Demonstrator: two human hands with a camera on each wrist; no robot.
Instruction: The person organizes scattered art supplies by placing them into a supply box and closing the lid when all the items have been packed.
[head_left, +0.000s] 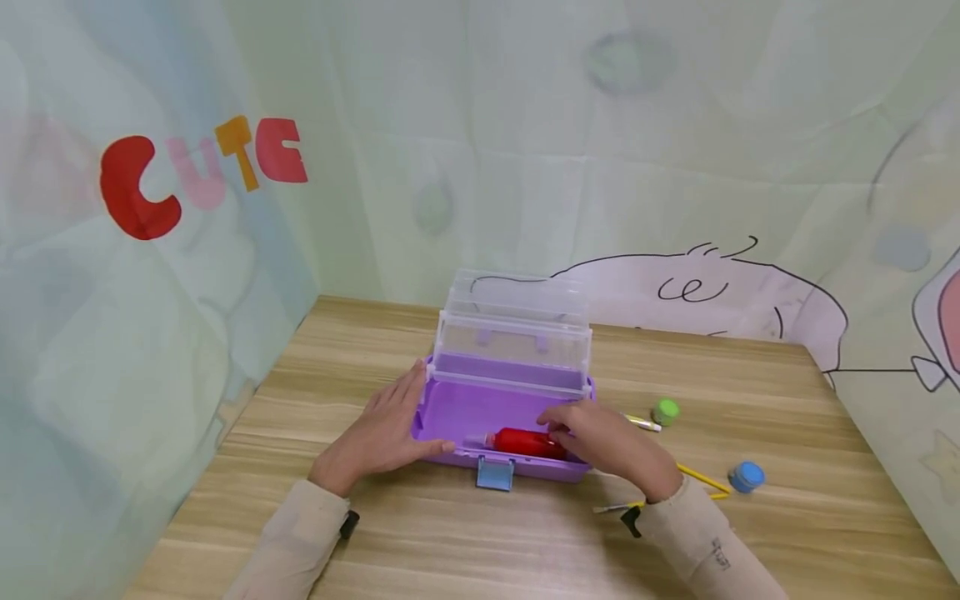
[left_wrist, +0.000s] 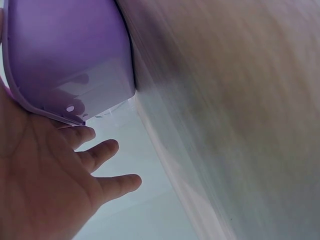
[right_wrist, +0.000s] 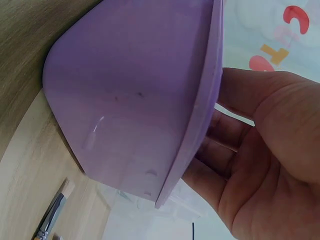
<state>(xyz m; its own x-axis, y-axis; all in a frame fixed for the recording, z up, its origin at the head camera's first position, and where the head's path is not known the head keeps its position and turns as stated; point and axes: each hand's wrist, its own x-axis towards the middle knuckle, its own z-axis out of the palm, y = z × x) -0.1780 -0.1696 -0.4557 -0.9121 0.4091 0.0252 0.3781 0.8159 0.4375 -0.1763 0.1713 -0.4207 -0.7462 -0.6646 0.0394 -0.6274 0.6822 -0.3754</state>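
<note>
An uncovered purple box [head_left: 465, 408] with a raised clear tray and lid [head_left: 517, 333] stands on the table. A red bottle with a clear cap [head_left: 525, 442] lies inside along its front wall. My right hand [head_left: 603, 437] reaches over the right rim, thumb and bent fingers gripping the bottle's right end. In the right wrist view, the box wall [right_wrist: 135, 100] hides those fingertips and the bottle. My left hand [head_left: 386, 429] rests on the box's left rim, thumb along the front edge. Its fingers [left_wrist: 117, 186] stretch out straight and spread in the left wrist view.
Right of the box are a green-lidded jar [head_left: 665, 412], a blue-lidded jar [head_left: 747, 477] and a slim white tube [head_left: 643, 423]. Yellow-handled brushes [head_left: 701, 477] lie partly behind the right forearm. A light blue latch [head_left: 495, 473] hangs at the box's front.
</note>
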